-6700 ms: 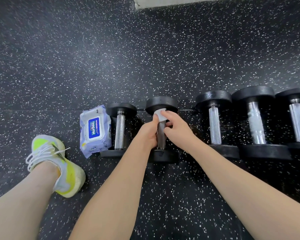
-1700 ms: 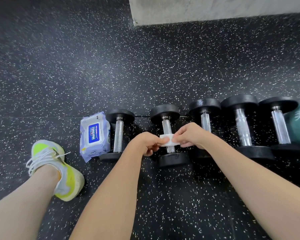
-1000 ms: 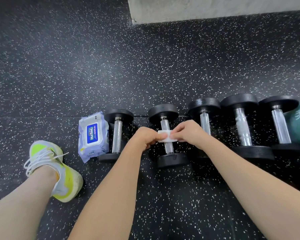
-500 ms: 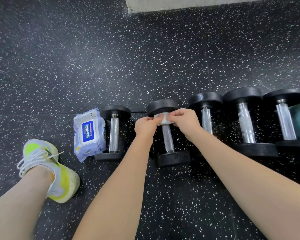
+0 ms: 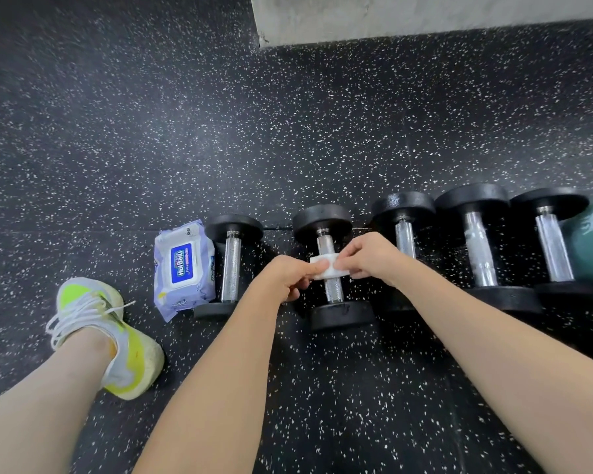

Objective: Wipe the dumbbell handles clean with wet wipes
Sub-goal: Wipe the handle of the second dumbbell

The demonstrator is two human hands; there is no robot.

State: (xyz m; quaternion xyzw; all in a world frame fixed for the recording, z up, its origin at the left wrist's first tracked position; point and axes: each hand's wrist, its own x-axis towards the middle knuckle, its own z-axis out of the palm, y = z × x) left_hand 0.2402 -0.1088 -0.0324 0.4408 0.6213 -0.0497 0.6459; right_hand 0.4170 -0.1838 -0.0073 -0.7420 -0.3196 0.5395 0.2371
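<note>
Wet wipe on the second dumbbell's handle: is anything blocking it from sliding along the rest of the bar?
Nothing visible does. The folded wet wipe sits mid-handle on the second dumbbell, pinched by the left hand and the right hand. Bare knurled bar shows above and below it, up to each end weight.

Knurled shiny metal dumbbell handle [image 5: 333, 289]

Black rubber floor [image 5: 151, 131] w/ white speckles fills most of the frame. Grey concrete wall base [image 5: 425, 15] at upper right; faint floor seam [image 5: 65, 230] runs across mid-left.
</note>
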